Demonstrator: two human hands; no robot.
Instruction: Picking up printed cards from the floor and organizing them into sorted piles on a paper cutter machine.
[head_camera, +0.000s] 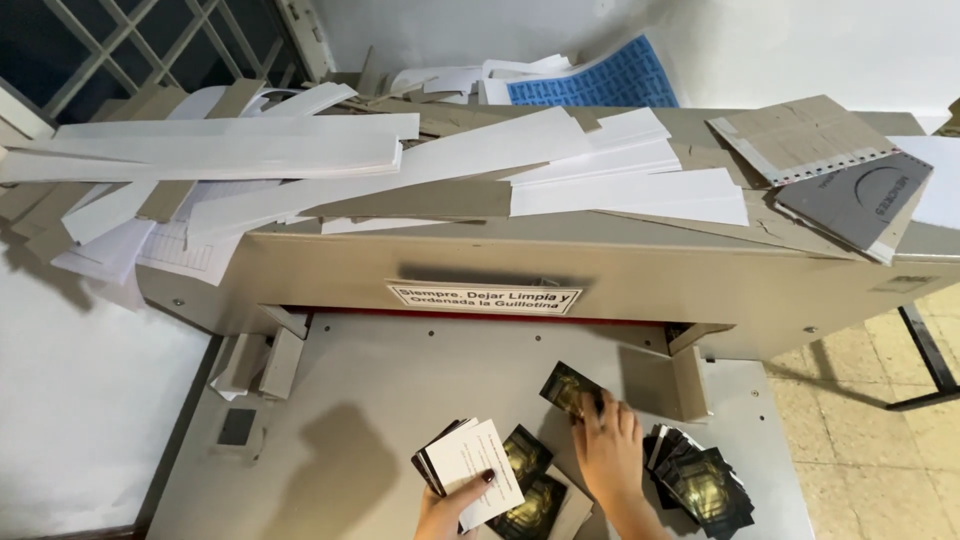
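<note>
On the grey bed of a paper guillotine (380, 390), my left hand (455, 503) holds a small stack of cards (467, 470) with a white face up. My right hand (607, 445) pinches one dark printed card (567, 387), lifted a little off the bed. Two more dark cards (527, 480) lie between my hands on a brown board. A fanned pile of dark cards (700, 478) rests just right of my right hand.
The guillotine's beige housing (700, 285) spans the frame with a white label on its front. Long white paper strips (230, 150), cardboard offcuts and a blue printed sheet (600, 80) are heaped on top. Tiled floor shows at right, a window at top left.
</note>
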